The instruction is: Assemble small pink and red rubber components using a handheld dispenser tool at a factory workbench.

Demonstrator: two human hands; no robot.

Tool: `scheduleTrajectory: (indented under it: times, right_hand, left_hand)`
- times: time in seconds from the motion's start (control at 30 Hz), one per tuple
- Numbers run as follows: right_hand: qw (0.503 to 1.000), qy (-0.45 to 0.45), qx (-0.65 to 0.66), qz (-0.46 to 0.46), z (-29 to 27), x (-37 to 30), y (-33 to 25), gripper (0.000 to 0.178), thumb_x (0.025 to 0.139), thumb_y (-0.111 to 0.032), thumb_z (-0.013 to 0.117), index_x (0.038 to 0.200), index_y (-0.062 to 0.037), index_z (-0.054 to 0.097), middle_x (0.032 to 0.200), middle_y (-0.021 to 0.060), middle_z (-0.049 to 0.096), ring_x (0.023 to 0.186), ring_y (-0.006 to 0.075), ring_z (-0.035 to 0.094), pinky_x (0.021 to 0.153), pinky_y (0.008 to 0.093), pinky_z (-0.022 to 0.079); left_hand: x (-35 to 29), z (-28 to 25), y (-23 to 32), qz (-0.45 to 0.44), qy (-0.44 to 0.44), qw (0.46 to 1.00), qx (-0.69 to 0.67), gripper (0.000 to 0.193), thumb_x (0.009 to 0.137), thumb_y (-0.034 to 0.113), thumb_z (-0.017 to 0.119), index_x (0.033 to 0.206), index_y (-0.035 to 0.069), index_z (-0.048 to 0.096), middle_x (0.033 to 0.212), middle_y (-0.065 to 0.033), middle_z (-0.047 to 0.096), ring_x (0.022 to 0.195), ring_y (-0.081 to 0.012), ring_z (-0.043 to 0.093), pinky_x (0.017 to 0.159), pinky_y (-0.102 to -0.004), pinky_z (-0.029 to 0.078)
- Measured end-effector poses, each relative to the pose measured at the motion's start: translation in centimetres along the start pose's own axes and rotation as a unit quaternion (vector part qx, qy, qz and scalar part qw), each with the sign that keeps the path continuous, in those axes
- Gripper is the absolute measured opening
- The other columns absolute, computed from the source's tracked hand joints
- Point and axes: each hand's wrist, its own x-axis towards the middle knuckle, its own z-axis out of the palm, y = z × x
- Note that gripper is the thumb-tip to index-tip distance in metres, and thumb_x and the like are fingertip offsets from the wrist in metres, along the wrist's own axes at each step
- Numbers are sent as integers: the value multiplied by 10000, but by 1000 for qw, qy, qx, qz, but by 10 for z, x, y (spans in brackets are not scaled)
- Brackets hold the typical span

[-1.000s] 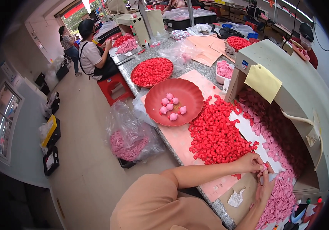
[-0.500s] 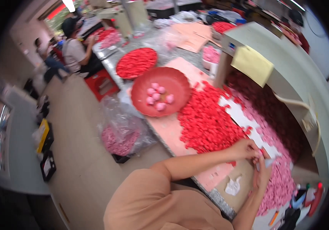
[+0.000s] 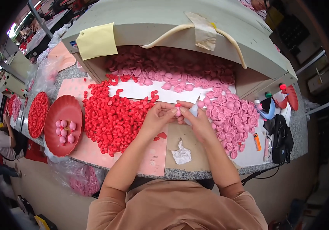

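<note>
My hands meet above the middle of the bench. Between the fingertips of my left hand [image 3: 160, 115] is a small round pink piece [image 3: 178, 112] with a red part on top. My right hand [image 3: 198, 123] holds a whitish squeeze bottle [image 3: 193, 109] with a thin needle tip pointing up and away; its thumb and fingertips also touch the pink piece. Left of my hands spreads a heap of small glossy red pieces [image 3: 114, 119]. Close by on the right lies a pile of pink cup-shaped pieces [image 3: 231, 119].
A red scalloped dish [image 3: 62, 105] with several pink balls stands left, beside a dish of red pieces [image 3: 38, 115]. Behind my hands rises a grey shelf [image 3: 164, 32] over more pink pieces. Crumpled tissue [image 3: 181, 154], an orange lighter [image 3: 257, 142] and a black pouch [image 3: 281, 140] lie nearer.
The view has swung from the bench's left side to face it squarely. My hands stay together around the small piece; the bottle now shows plainly in my right hand.
</note>
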Motion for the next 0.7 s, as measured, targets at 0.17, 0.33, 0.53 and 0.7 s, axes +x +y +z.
scheduleTrajectory:
  times: [0.17, 0.33, 0.53, 0.7]
  right_hand:
    - [1000, -5, -12, 13, 0, 1, 1, 269, 885, -175, 587, 1105, -21, 590, 877, 25, 617, 750, 86, 566, 674, 241, 481]
    - [999, -25, 23, 28, 0, -2, -4, 261, 878, -186, 598, 1090, -34, 604, 879, 23, 620, 748, 89, 576, 699, 242, 490]
    - [999, -33, 26, 27, -3, -2, -6, 260, 874, -165, 602, 1089, -17, 607, 896, 35, 631, 763, 98, 587, 712, 246, 497]
    - [999, -31, 10, 25, -3, -1, -7, 277, 873, -166, 606, 1098, -4, 602, 915, 46, 638, 780, 107, 600, 716, 244, 503]
  left_hand:
    - [-4, 1, 6, -1, -18, 997, -73, 240, 899, 142, 570, 1098, 9, 552, 1099, -89, 575, 967, -172, 594, 847, -321, 518]
    - [-6, 2, 15, -19, 4, 997, -76, 306, 897, 139, 567, 1177, 17, 555, 1086, -93, 602, 969, -185, 601, 867, -332, 513]
    - [-7, -2, 16, -40, -22, 993, -107, 279, 883, 101, 577, 1151, 23, 579, 1067, -95, 618, 967, -191, 610, 887, -338, 507]
    - [-8, -1, 16, -39, -18, 992, -116, 236, 877, 69, 576, 1108, 19, 595, 1056, -101, 620, 962, -194, 614, 884, -335, 509]
